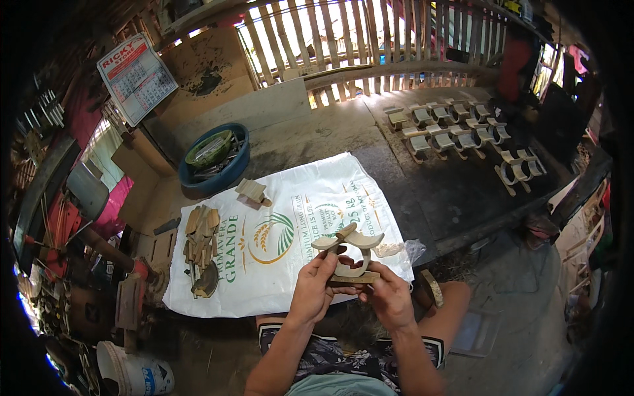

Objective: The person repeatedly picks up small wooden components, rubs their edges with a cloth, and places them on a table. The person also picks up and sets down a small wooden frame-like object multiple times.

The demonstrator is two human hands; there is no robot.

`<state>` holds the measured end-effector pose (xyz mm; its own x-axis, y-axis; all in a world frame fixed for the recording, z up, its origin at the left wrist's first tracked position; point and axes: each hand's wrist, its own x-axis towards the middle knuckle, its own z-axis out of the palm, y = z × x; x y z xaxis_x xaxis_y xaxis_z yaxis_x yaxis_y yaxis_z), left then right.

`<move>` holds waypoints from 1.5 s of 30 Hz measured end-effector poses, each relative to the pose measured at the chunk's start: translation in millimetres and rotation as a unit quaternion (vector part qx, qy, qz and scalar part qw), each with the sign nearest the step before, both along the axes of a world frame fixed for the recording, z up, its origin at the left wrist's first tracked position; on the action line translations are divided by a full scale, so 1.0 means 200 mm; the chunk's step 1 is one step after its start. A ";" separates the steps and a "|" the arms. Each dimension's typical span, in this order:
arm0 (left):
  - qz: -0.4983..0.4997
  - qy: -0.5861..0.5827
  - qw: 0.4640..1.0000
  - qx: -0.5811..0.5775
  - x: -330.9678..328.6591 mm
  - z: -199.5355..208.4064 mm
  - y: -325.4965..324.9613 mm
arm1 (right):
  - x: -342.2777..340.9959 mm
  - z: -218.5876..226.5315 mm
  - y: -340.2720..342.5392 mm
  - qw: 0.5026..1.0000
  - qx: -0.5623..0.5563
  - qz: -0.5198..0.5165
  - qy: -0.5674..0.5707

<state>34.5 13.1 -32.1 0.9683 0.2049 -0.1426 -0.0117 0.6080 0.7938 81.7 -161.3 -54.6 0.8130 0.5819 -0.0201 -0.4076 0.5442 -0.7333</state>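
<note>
Above the near right part of a white printed sack (277,188), both my hands grip a small wooden assembly of curved, crescent-shaped pieces (362,240) and a flat strip along its lower side. My left hand (313,285) pinches its left side between thumb and fingers. On the lower right, my right hand (391,300) closes its fingers on the flat strip. Some fingertips are hidden behind the wood. Toward the sack's far edge lies a small pale wooden block-like piece (251,191). Wooden offcuts and strips (198,241) are heaped on its left side.
Rows of several small curved wooden pieces (444,137) stand on the dark table at the right. A blue basin (244,149) holds a green bowl (210,150) at the back left. Crumpled clear plastic (415,251) lies by the sack's right edge. A white bucket (134,371) stands lower left.
</note>
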 end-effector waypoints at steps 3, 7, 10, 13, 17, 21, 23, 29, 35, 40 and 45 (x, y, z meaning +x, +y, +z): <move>-0.031 -0.005 0.999 -0.015 0.02 0.01 0.03 | -0.02 0.04 0.02 0.995 -0.061 -0.051 -0.052; -0.026 0.048 0.991 0.118 0.02 0.04 0.02 | -0.06 0.10 0.07 0.972 -0.122 -0.131 -0.153; 0.026 0.024 0.987 0.154 -0.01 0.05 -0.04 | -0.04 0.12 0.08 0.856 -0.259 -0.243 -0.377; -0.016 0.023 0.999 0.039 -0.02 0.05 -0.08 | -0.04 0.11 0.10 0.730 -0.353 -0.284 -0.511; 0.024 0.010 1.000 0.017 0.02 0.02 -0.09 | -0.06 0.12 0.12 0.687 -0.392 -0.257 -0.556; 0.021 0.048 0.998 -0.022 0.02 0.04 -0.06 | -0.08 0.15 0.11 0.694 -0.373 -0.263 -0.556; 0.006 0.021 0.997 0.073 0.01 0.08 -0.03 | -0.07 0.18 0.08 0.709 -0.346 -0.274 -0.550; -0.001 -0.001 0.877 0.480 -0.10 0.25 0.07 | 0.00 0.34 -0.13 0.788 -0.339 -0.303 -0.416; 0.064 -0.131 0.741 0.656 -0.15 0.32 0.00 | 0.05 0.43 -0.15 0.831 -0.358 -0.186 -0.383; 0.072 -0.150 0.720 0.674 -0.16 0.34 -0.03 | 0.06 0.42 -0.13 0.834 -0.345 -0.176 -0.392; 0.076 -0.155 0.717 0.676 -0.16 0.33 -0.02 | 0.06 0.41 -0.12 0.837 -0.338 -0.175 -0.393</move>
<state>2.4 9.2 34.4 0.8628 0.0600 0.5020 -0.2986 -0.7407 0.6018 94.4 -185.5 27.8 0.8477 0.3772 0.3731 0.4434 -0.1175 -0.8886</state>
